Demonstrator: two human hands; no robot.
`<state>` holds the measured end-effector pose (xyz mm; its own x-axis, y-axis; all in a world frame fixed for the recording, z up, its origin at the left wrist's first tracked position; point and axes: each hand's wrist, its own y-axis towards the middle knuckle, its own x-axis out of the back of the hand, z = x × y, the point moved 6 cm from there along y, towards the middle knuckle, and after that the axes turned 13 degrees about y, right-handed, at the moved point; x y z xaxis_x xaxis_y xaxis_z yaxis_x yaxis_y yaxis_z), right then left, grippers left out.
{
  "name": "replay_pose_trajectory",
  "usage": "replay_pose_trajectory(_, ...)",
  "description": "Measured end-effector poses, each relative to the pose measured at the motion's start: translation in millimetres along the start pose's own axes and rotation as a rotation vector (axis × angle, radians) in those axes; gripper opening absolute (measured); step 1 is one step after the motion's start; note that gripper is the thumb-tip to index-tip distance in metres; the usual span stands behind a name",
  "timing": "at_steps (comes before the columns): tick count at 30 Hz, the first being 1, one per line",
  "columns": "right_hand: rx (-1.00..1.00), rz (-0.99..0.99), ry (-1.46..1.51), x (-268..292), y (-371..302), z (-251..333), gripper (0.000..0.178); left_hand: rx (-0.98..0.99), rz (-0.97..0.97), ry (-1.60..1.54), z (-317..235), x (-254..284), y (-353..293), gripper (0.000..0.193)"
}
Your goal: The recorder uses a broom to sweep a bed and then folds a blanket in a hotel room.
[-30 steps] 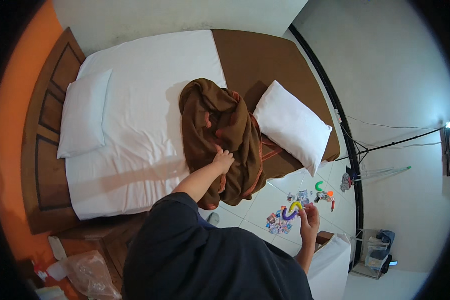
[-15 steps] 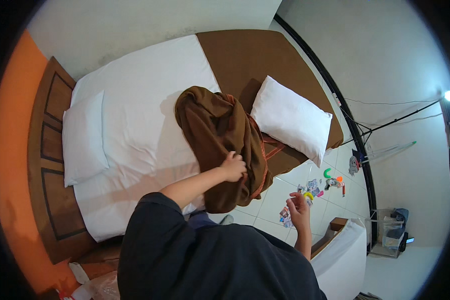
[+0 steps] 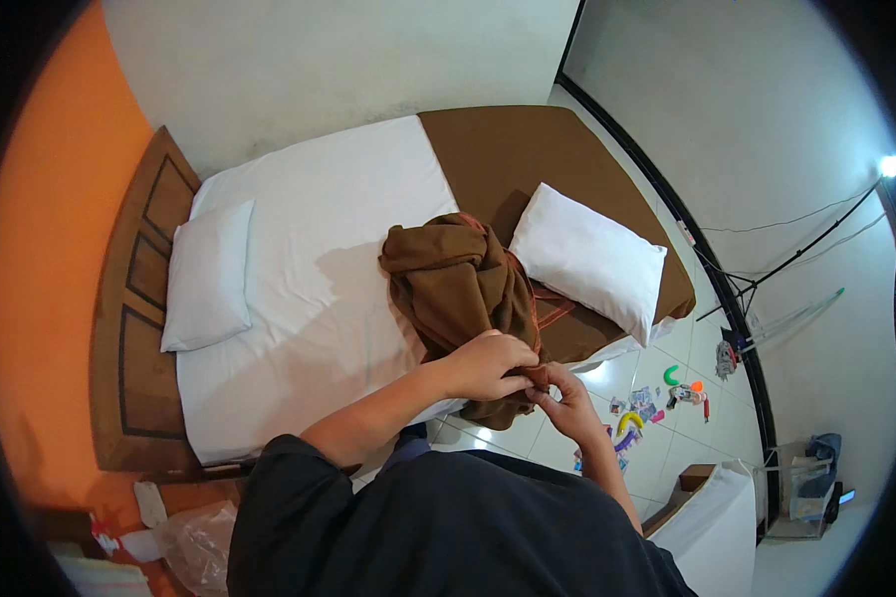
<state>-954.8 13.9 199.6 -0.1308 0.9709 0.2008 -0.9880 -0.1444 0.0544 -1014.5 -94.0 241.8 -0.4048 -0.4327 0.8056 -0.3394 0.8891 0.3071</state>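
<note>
A brown blanket (image 3: 458, 274) with orange-red edging lies bunched on the bed's near side, and part of it hangs over the edge. My left hand (image 3: 490, 366) grips the blanket near its edge. Close beside it, my right hand (image 3: 565, 400) pinches the same bit of cloth. Both hands are closed and nearly touch each other. A white pillow (image 3: 592, 261) lies just beyond the blanket, on the brown cover (image 3: 538, 149) at the foot of the bed.
Another white pillow (image 3: 209, 279) rests by the wooden headboard (image 3: 129, 328) on the white sheet (image 3: 319, 199). Scattered toys and papers, among them a yellow curved piece (image 3: 629, 422), lie on the tiled floor. At the lower right is a white-covered piece of furniture (image 3: 712, 527); a lamp stand (image 3: 811, 244) leans beyond.
My right hand has come in from the right and taken hold of the blanket beside my left hand. The left has shifted toward the blanket's near edge. The view has tilted slightly.
</note>
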Motion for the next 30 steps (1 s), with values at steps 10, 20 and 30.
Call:
replay_pose_trajectory(10, -0.084, 0.115, 0.23, -30, -64, -4, 0.009, 0.395, 0.44, 0.327, 31, -96, -84, 0.032)
replay_pose_trajectory(20, 0.059, -0.03, 1.117, -20, -145, 34, 0.032, 0.287, -0.027, 0.195, 19, -113, -113, 0.026)
replay_pose_trajectory(30, -0.157, -0.317, 0.87, -82, -210, 7, 0.03, 0.504, -0.266, -0.138, -89, -74, -199, 0.021)
